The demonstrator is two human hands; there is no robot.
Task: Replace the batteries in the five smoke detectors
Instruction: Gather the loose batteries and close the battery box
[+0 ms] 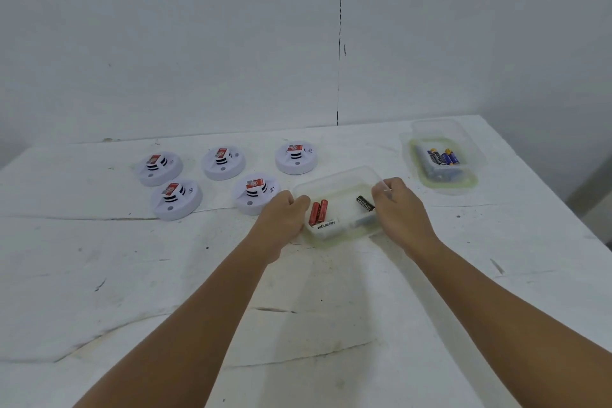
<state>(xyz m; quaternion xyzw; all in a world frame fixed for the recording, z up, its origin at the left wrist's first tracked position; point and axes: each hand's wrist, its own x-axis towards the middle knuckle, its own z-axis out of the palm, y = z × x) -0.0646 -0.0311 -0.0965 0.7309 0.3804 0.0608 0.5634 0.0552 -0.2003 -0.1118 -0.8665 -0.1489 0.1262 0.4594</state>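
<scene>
- Hands: left hand (285, 211) and right hand (399, 205) grip opposite sides of clear plastic container (334, 184), fingers curled on its rim.
- Container holds red batteries (318, 211), one black battery (365, 203).
- Five smoke detectors (224, 162) rest nearby.

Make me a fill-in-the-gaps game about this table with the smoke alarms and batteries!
1. There are ____ smoke alarms on the table.
2. Both hands, left hand and right hand, hold the near clear box, which has two ____ batteries lying side by side.
3. The far clear box holding blue batteries sits to the ____ of the near one.

Missing words: five; red; right
</scene>
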